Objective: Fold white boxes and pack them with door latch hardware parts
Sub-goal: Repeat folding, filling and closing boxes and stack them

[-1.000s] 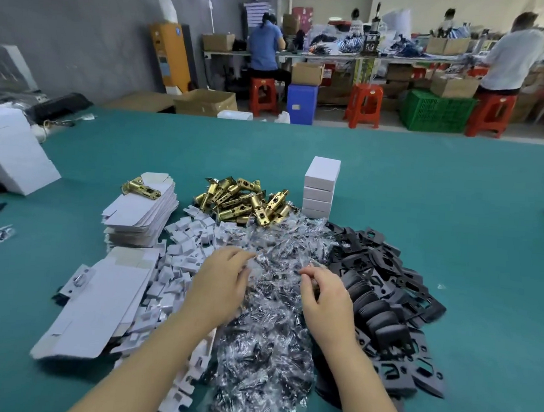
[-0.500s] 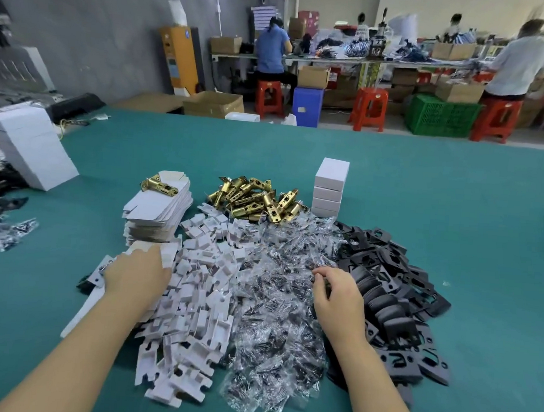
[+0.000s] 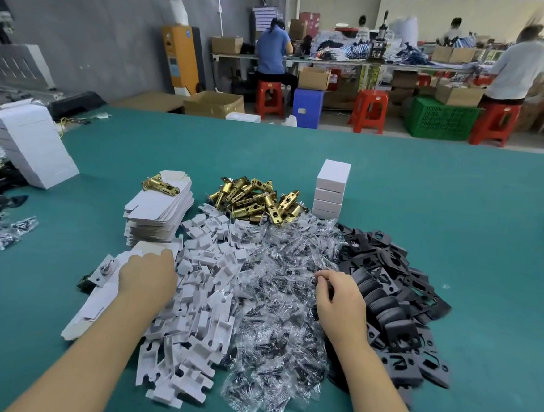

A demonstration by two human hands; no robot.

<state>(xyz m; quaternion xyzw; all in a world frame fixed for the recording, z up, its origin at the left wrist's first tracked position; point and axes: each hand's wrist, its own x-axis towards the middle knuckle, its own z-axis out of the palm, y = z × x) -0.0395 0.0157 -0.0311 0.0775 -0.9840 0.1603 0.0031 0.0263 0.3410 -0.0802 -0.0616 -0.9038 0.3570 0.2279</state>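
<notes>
My left hand (image 3: 148, 277) lies on top of a flat unfolded white box (image 3: 93, 306) at the left of the piles. Its fingers bend down onto the far end of the box and the thumb is hidden. My right hand (image 3: 341, 299) has curled fingers and pinches a small clear bag of screws from the heap of screw bags (image 3: 275, 318). Between my hands spreads a pile of white card inserts (image 3: 200, 294). Black strike plates (image 3: 389, 297) lie to the right. Brass latches (image 3: 255, 198) are heaped behind, beside a short stack of folded white boxes (image 3: 329, 190).
A stack of flat boxes (image 3: 157, 214) with one brass latch (image 3: 161, 185) on top stands at the back left. A leaning block of white boxes (image 3: 30, 144) sits at the far left of the green table (image 3: 441, 201). People work at benches behind.
My left hand has left the screw bags and moved left onto the flat white box. My right hand has stayed at the edge of the bag heap.
</notes>
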